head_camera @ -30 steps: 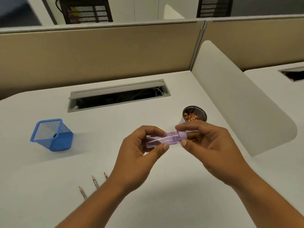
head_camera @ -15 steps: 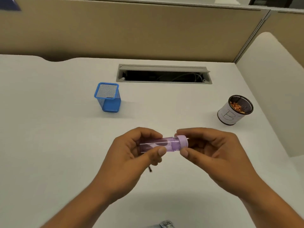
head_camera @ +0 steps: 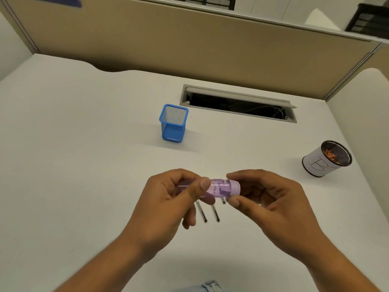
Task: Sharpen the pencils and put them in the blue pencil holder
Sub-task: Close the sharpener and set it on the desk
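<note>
Lilac plastic, half see-through, is what I have between both hands: a tube-shaped sharpener held level above the near middle of the white desk. My left hand pinches its clear barrel with thumb on the near side and fingers curled over the far side; my right hand pinches the opaque cap end between thumb and forefinger. Under the sharpener three pencils lie on the desk, mostly hidden by my hands, so I see only short dark lengths pointing toward me. The blue pencil holder, a square mesh cup, stands upright farther off and a little left of my hands; I see nothing standing in it. At far right a round cup wrapped in white paper holds orange-brown shavings, and it stands near the right edge of the desk, well apart from my hands. Beyond the holder a long cable slot is open in the desk, cables showing inside. A tan partition closes the far edge, a pale curved panel the right. The whole left half of the desk lies bare and open, as does the strip between my hands and the holder.
</note>
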`<state>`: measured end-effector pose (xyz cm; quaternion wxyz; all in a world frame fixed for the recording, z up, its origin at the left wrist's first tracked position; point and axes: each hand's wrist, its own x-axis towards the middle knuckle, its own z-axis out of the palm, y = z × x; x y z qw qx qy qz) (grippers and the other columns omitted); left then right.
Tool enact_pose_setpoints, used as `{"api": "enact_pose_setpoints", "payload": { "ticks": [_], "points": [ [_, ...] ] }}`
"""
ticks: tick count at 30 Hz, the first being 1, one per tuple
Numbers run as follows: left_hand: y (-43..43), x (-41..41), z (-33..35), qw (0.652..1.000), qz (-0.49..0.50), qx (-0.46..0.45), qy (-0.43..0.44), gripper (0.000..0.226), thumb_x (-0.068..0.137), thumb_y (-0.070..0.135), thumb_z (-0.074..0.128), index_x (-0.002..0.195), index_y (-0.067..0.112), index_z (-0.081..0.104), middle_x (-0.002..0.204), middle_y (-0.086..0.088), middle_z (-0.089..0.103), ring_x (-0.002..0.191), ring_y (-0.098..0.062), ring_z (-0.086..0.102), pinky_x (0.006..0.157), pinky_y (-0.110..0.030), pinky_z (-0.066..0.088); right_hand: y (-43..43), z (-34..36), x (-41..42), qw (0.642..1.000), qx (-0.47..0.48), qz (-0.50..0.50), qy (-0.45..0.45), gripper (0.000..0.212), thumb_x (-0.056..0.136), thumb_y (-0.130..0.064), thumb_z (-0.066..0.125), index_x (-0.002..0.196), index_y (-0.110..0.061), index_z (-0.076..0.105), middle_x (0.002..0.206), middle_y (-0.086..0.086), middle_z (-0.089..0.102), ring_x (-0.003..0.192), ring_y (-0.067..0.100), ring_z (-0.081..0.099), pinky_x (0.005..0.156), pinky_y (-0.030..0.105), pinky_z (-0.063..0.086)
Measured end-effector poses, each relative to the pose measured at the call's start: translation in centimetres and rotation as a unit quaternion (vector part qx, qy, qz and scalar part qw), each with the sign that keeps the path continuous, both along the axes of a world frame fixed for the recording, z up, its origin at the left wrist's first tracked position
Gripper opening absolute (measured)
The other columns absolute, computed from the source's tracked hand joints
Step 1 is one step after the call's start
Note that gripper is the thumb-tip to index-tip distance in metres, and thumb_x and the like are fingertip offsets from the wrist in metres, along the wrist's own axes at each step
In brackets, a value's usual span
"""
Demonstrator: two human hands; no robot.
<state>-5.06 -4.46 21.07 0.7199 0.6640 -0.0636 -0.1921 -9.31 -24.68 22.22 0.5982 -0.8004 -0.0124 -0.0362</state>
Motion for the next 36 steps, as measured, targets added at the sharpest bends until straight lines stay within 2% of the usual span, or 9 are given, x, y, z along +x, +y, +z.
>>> {"api": "enact_pose_setpoints", "payload": {
  "ticks": [6, 9, 13, 17, 20, 24, 28, 33, 36],
  "points": [
    [1.0, 0.1, -0.4, 1.0, 0.006, -0.008, -0.018, 0.024, 0.073, 0.036, 0.076, 0.093, 0.022, 0.076, 0.074, 0.001, 0.076, 0.052, -0.011, 0.065, 0.049, -0.019, 0.05, 1.0, 0.4, 0.3, 1.0, -0.005, 0.002, 0.008, 0.03, 0.074, -0.026, 0.078, 0.103, -0.034, 0.075, 0.091, -0.009, 0.078, 0.076, 0.013, 0.073, 0.067, 0.017, 0.056],
    [1.2, 0.1, -0.6, 1.0, 0.002, 0.006, -0.021, 0.026, 0.07, 0.032, 0.079, 0.095, 0.026, 0.076, 0.082, 0.003, 0.078, 0.057, -0.011, 0.069, 0.053, -0.018, 0.053, 0.9, 0.5, 0.4, 1.0, -0.024, 0.01, 0.001, 0.03, 0.074, -0.023, 0.078, 0.104, -0.031, 0.075, 0.095, -0.01, 0.077, 0.08, 0.011, 0.073, 0.068, 0.012, 0.054],
    [1.2, 0.1, -0.7, 1.0, -0.002, 0.013, -0.028, 0.033, 0.065, 0.035, 0.081, 0.097, 0.031, 0.076, 0.087, 0.006, 0.079, 0.064, -0.014, 0.073, 0.055, -0.018, 0.054, 0.8, 0.3, 0.3, 0.999, -0.032, 0.015, -0.018, 0.027, 0.075, -0.019, 0.078, 0.101, -0.024, 0.077, 0.099, -0.007, 0.074, 0.085, 0.017, 0.072, 0.071, 0.016, 0.055],
    [1.1, 0.2, -0.8, 0.999, -0.014, 0.009, -0.046, 0.032, 0.065, 0.027, 0.083, 0.097, 0.031, 0.077, 0.091, 0.008, 0.079, 0.078, -0.011, 0.075, 0.066, -0.016, 0.056, 0.5, 0.4, 0.0, 1.0, -0.01, 0.001, 0.019, 0.027, 0.075, -0.029, 0.078, 0.102, -0.028, 0.077, 0.091, -0.001, 0.077, 0.073, 0.019, 0.071, 0.066, 0.019, 0.055],
    [0.8, 0.3, -0.7, 0.997, -0.022, 0.021, -0.064, 0.032, 0.066, 0.027, 0.082, 0.097, 0.032, 0.077, 0.094, 0.011, 0.079, 0.088, -0.012, 0.075, 0.073, -0.017, 0.057, 0.4, 0.4, -0.2, 0.998, 0.039, -0.002, 0.042, 0.025, 0.078, -0.025, 0.075, 0.103, -0.023, 0.074, 0.083, 0.005, 0.077, 0.067, 0.018, 0.073, 0.062, 0.019, 0.056],
    [0.4, 0.1, -0.7, 0.999, -0.031, 0.011, -0.042, 0.031, 0.066, 0.024, 0.083, 0.096, 0.028, 0.077, 0.09, 0.008, 0.079, 0.078, -0.01, 0.075, 0.066, -0.015, 0.056, 0.0, 0.5, -0.5, 0.997, 0.052, -0.021, 0.047, 0.021, 0.077, -0.024, 0.074, 0.098, -0.019, 0.074, 0.083, 0.004, 0.079, 0.071, 0.022, 0.075, 0.06, 0.023, 0.058],
    [-0.4, -0.4, -0.8, 1.0, -0.021, 0.0, -0.016, 0.032, 0.064, 0.028, 0.083, 0.096, 0.027, 0.077, 0.088, 0.004, 0.08, 0.068, -0.011, 0.073, 0.059, -0.016, 0.055, -0.6, 0.7, -1.0, 0.996, 0.049, -0.007, 0.078, 0.033, 0.068, -0.023, 0.082, 0.1, -0.023, 0.077, 0.085, 0.008, 0.08, 0.075, 0.027, 0.076, 0.065, 0.028, 0.06],
    [-1.1, -0.6, -0.9, 1.0, -0.02, 0.0, -0.011, 0.034, 0.063, 0.031, 0.083, 0.096, 0.026, 0.077, 0.088, 0.002, 0.08, 0.067, -0.014, 0.073, 0.058, -0.018, 0.055, -1.3, 0.5, -1.4, 0.997, 0.045, -0.017, 0.056, 0.031, 0.066, -0.022, 0.081, 0.096, -0.02, 0.078, 0.092, 0.001, 0.08, 0.079, 0.026, 0.076, 0.069, 0.027, 0.061],
    [-1.4, -0.9, -1.0, 1.0, -0.024, 0.002, -0.014, 0.033, 0.064, 0.029, 0.083, 0.096, 0.026, 0.078, 0.089, 0.003, 0.08, 0.069, -0.013, 0.073, 0.06, -0.018, 0.055, -1.7, 0.4, -1.5, 0.998, 0.043, -0.007, 0.044, 0.027, 0.067, -0.022, 0.08, 0.094, -0.02, 0.08, 0.095, 0.0, 0.079, 0.09, 0.021, 0.075, 0.076, 0.024, 0.059]
  ]
}}
